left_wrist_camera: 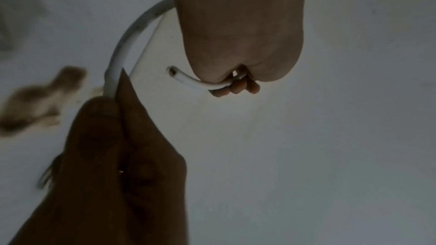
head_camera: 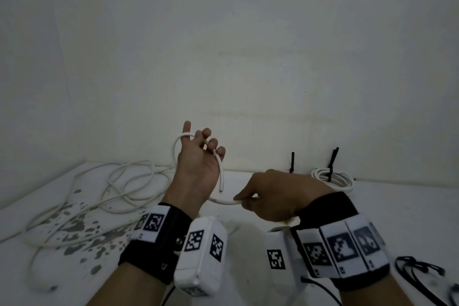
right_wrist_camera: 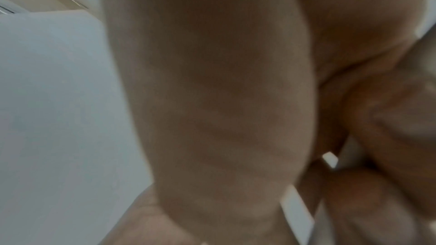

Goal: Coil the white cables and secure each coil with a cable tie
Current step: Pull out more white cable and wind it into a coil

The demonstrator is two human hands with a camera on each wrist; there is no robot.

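Closest to the lens, two wrist bands [head_camera: 342,246] carrying black-and-white square markers fill the bottom of the head view, one on each forearm. Above them, the left hand [head_camera: 196,166] is raised over the counter [head_camera: 387,208], index finger pointing up, the other fingers curled round a loop of white cable [head_camera: 176,149]. The cable arcs over the back of that hand, and its cut end [head_camera: 220,187] hangs down just beside the wrist. Lower and to the right, the right hand [head_camera: 275,196] pinches the same cable between thumb and fingers, close above the counter; from the left wrist view that pinch shows dark in the foreground, the cable curving from it up to the other hand. The right wrist view is blurred skin, nothing readable there. Over on the left of the counter lies a loose tangle of white cable [head_camera: 124,181], spread across a patch of grey flaking spots [head_camera: 82,228]. At the far right, near the wall, sits a finished coil [head_camera: 335,179] with a black cable tie [head_camera: 332,164] standing up from it, and a second black tie [head_camera: 292,163] stands just to its left. More black ties [head_camera: 417,271] lie at the lower right edge.
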